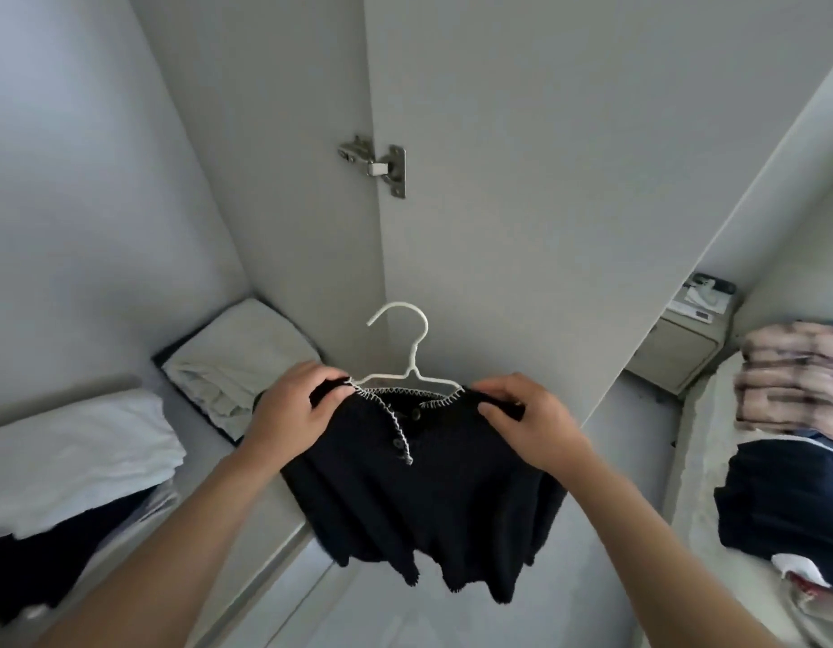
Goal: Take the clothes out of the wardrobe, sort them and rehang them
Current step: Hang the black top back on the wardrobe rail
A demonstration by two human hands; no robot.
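Observation:
A black knit cardigan (419, 498) with white stitched edging and dark buttons hangs on a white wire hanger (407, 348), held in mid-air before the open wardrobe door (522, 180). My left hand (293, 409) grips the cardigan's left shoulder over the hanger arm. My right hand (529, 420) grips the right shoulder the same way. The hanger's hook points up and left, free of any rail.
Folded white and pale linens (237, 362) and a white stack over dark cloth (73, 465) lie on the wardrobe shelf at left. At right, a bed carries a pink plaid pile (798, 376) and dark navy clothes (789, 502). A bedside cabinet (676, 348) stands behind it.

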